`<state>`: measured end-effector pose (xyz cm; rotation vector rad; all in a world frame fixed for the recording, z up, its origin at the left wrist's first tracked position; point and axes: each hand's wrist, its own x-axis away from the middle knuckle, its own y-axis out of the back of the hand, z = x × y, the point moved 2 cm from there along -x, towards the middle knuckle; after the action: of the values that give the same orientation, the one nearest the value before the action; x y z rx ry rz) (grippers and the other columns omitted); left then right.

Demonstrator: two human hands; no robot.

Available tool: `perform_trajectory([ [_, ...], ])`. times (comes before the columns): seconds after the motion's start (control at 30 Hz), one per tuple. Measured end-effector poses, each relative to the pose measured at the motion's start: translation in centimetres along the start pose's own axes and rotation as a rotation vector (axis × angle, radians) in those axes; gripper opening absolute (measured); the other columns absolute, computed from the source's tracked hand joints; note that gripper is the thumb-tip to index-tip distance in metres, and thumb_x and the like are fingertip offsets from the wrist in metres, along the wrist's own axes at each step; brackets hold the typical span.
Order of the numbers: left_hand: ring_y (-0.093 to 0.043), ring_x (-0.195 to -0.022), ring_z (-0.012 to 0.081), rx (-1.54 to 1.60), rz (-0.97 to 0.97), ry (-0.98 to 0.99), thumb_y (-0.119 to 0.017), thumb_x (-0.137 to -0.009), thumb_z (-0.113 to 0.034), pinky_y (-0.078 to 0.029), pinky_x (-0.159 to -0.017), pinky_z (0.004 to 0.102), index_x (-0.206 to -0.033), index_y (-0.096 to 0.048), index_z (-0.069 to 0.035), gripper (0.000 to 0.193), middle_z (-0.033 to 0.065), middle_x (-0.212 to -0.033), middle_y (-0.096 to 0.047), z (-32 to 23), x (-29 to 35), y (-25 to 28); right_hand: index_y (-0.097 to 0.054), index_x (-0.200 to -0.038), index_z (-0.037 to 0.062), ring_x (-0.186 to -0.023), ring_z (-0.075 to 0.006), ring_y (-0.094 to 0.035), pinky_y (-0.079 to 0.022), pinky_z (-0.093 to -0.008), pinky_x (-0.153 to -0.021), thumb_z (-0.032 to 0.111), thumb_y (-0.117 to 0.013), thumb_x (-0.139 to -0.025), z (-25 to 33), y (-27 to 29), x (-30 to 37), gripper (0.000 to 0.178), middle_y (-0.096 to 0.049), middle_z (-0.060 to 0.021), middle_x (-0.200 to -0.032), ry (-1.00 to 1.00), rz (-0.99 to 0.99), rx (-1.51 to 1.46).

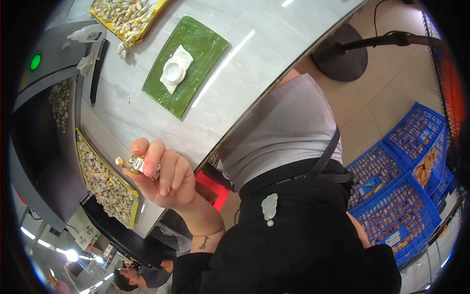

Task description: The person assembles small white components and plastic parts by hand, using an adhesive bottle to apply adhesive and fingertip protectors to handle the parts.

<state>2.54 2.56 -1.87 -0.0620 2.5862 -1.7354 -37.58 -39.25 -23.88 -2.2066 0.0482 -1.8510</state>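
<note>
My left hand (169,174) is raised just off the table's edge, thumb and fingers closed on a small white and gold figurine (137,163). Part of the figurine is hidden behind the fingers. Of my right arm (360,231) only a short bare stretch shows beside my black shirt, and the right hand is not in view. On the table, a green mat (203,46) carries a folded white cloth (182,55) with a small round white jar (174,72) on it.
A yellow-edged tray (134,208) of small pieces lies beside a dark-fronted grey machine with a green button (35,61). Another such tray (154,17), a white bottle (88,34) and a black tool (99,73) are farther along. Blue crates (406,210) stand at right; a person (147,277) sits lower left.
</note>
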Motion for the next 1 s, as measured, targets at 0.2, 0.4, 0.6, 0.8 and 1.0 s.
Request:
perform_trajectory([
  [0.2,-0.039,-0.044,0.0028,0.0,-0.035,-0.029,-0.049,-0.089,-0.027,-0.029,-0.038,0.0152,-0.109,-0.043,-0.002,0.032,0.0071,-0.083,-0.052,-0.8,0.7,-0.3,-0.063,-0.092,0.0093,-0.069,-0.0129,-0.061,-0.043,-0.0235,-0.056,0.034,-0.049,-0.082,6.2,5.8,2.6,0.03,-0.064,-0.0021,-0.084,-0.048,-0.073,0.247],
  [0.4,-0.035,-0.042,0.0015,-0.062,-0.091,-0.027,-0.05,-0.089,-0.027,-0.028,-0.037,0.0144,-0.106,-0.043,0.0,0.033,0.0075,-0.079,-0.052,-0.8,0.9,0.0,-0.063,-0.093,0.0093,-0.069,-0.0134,-0.062,-0.043,-0.0239,-0.057,0.033,-0.049,-0.082,18.9,11.6,4.4,0.03,-0.065,-0.0022,-0.086,-0.074,-0.162,0.576],
  [0.6,-0.03,-0.039,-0.0025,-0.094,-0.09,0.01,-0.05,-0.089,-0.029,-0.023,-0.035,0.0124,-0.103,-0.049,0.003,0.036,0.01,-0.08,-0.057,-1.1,0.8,-0.8,-0.064,-0.09,0.0094,-0.069,-0.0137,-0.063,-0.046,-0.024,-0.06,0.028,-0.048,-0.081,31.7,9.1,10.8,0.026,-0.066,-0.0027,-0.087,-0.16,-0.128,0.916],
  [0.8,-0.029,-0.038,-0.003,0.027,-0.062,0.046,-0.047,-0.09,-0.031,-0.022,-0.034,0.0122,-0.103,-0.048,0.004,0.037,0.0098,-0.077,-0.057,-1.2,1.2,-0.4,-0.06,-0.077,-0.0013,-0.049,-0.0119,-0.047,-0.035,-0.024,-0.046,0.018,-0.057,-0.076,50.3,-8.4,29.4,0.019,-0.055,-0.0051,-0.062,1.203,0.342,1.089],
  [1.0,-0.031,-0.038,-0.0035,0.205,-0.047,0.067,-0.048,-0.088,-0.038,-0.023,-0.034,0.0115,-0.105,-0.047,0.004,0.046,0.011,-0.079,-0.058,-1.2,1.8,-1.2,-0.06,-0.092,-0.0002,-0.073,-0.013,-0.051,-0.036,-0.0241,-0.061,0.008,-0.056,-0.081,59.4,-14.6,36.8,0.014,-0.059,-0.0062,-0.084,2.095,-0.984,1.343],
])
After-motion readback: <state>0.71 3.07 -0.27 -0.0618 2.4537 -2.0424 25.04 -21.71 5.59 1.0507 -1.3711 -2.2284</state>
